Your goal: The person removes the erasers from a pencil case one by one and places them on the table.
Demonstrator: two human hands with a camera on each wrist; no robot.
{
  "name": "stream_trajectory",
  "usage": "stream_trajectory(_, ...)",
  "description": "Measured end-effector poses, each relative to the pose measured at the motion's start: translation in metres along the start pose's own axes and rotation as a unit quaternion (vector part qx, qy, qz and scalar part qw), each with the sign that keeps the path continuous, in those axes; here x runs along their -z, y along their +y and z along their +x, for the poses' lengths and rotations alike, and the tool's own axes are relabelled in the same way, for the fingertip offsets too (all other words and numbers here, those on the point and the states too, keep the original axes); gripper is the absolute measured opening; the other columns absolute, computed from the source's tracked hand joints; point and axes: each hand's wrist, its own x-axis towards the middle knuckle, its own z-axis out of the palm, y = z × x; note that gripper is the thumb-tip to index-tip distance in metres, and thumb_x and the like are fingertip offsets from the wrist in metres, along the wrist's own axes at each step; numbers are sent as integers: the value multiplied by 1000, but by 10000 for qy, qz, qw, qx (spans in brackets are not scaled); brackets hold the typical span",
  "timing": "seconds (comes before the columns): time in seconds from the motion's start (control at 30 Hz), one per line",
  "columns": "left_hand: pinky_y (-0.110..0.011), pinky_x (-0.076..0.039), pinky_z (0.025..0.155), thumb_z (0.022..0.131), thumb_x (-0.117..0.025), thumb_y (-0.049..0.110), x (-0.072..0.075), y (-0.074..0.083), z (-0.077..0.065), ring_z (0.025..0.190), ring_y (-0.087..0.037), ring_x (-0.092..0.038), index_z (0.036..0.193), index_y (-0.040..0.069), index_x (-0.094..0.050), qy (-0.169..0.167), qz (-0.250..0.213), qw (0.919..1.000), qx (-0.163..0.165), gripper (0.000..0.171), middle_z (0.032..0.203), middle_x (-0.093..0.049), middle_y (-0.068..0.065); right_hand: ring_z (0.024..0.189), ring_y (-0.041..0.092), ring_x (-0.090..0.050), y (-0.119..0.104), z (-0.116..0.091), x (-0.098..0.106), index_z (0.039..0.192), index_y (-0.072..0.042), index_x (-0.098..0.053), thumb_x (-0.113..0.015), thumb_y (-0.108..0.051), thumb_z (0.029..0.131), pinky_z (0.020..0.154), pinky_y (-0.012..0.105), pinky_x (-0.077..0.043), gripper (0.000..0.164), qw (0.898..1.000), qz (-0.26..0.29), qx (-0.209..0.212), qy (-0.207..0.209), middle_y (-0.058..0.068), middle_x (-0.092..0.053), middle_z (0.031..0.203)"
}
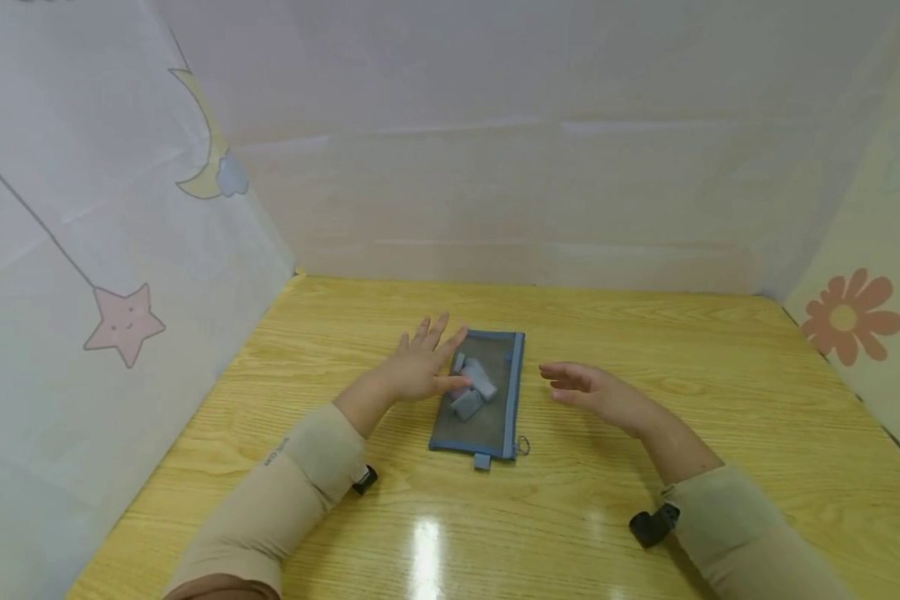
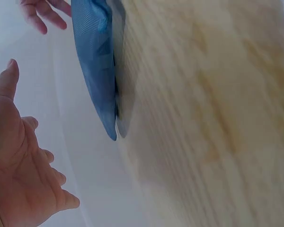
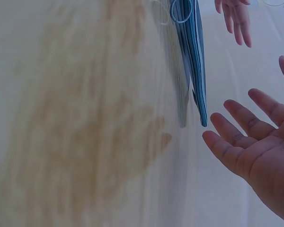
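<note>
A mesh zipper pouch (image 1: 487,429) with blue edging lies on the wooden table, a ring on its zipper at the near right corner. Several pale grey-blue block-like pieces (image 1: 482,379) show through the mesh. My left hand (image 1: 417,371) is spread over the pouch's left side; in the left wrist view the left hand (image 2: 23,165) appears apart from the pouch (image 2: 95,56). To the right of the pouch, my right hand (image 1: 592,392) hovers with fingers extended and nothing in them. The right wrist view shows the right hand (image 3: 260,137) beside the pouch's edge (image 3: 196,71).
The yellow wood-grain table (image 1: 390,533) stretches around the pouch. Pale sheets close off the back (image 1: 525,192) and both sides, printed with a moon (image 1: 206,150), a pink star (image 1: 125,323) and an orange flower (image 1: 851,317). Each wrist carries a small black camera (image 1: 654,525).
</note>
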Motion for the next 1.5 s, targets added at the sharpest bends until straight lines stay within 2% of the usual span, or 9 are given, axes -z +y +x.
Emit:
stream_trajectory(0.2,-60,-1,104,78,-31,75,-9,5,4,135,-32,18,145,33,9,-109,303,9995,-54,89,149,23,-4,124,36,-39,3,1,-4,137,-5,-39,-53,-27,93,96,46,-38,51,9997,-54,136,-220,17,-40,138)
stream_trajectory(0.37,-60,-3,104,76,-27,77,-17,8,7,135,-33,19,144,34,12,-291,383,9986,-236,89,149,22,-6,121,37,-42,4,1,-8,134,0,-41,-57,-22,92,91,33,-43,50,9987,93,215,-453,20,-42,135)
stream_trajectory(0.47,-60,-3,104,76,-26,78,-20,12,9,135,-33,18,145,33,10,-312,392,9981,-354,90,150,21,-8,119,37,-44,5,2,-11,133,1,-42,-57,-20,91,89,29,-45,49,9984,152,206,-507,21,-43,133)
stream_trajectory(0.8,-60,-8,104,75,-24,79,-28,22,14,136,-35,12,147,29,3,-437,772,9951,-428,92,152,14,-11,118,34,-46,10,6,-17,132,-1,-43,-58,-15,90,89,33,-45,47,9979,192,85,-608,19,-47,130)
stream_trajectory(0.97,-58,-10,105,74,-25,80,-32,26,16,137,-37,8,147,28,2,-651,934,9925,-439,94,152,14,-11,114,33,-49,11,7,-21,131,0,-44,-60,-15,89,88,32,-45,48,9973,185,107,-704,20,-51,125)
stream_trajectory(1.23,-50,-13,108,76,-40,75,-32,30,12,138,-31,7,148,23,0,-1108,720,9910,-214,97,152,10,-9,108,29,-53,14,9,-31,128,1,-47,-61,-14,88,84,27,-47,45,9964,182,93,-827,17,-55,119)
stream_trajectory(1.37,-47,-14,109,77,-43,73,-31,31,11,138,-32,5,148,21,-2,-1099,691,9913,-238,97,152,8,-11,100,25,-56,14,10,-35,123,1,-53,-63,-15,87,80,27,-48,40,9967,-47,107,-803,14,-58,113)
stream_trajectory(1.5,-46,-14,109,76,-43,74,-32,31,12,138,-33,4,148,21,-3,-1100,721,9910,-251,98,152,8,-11,91,20,-56,12,11,-40,113,-3,-61,-66,-15,85,75,27,-48,31,9963,-468,105,-718,8,-61,102)
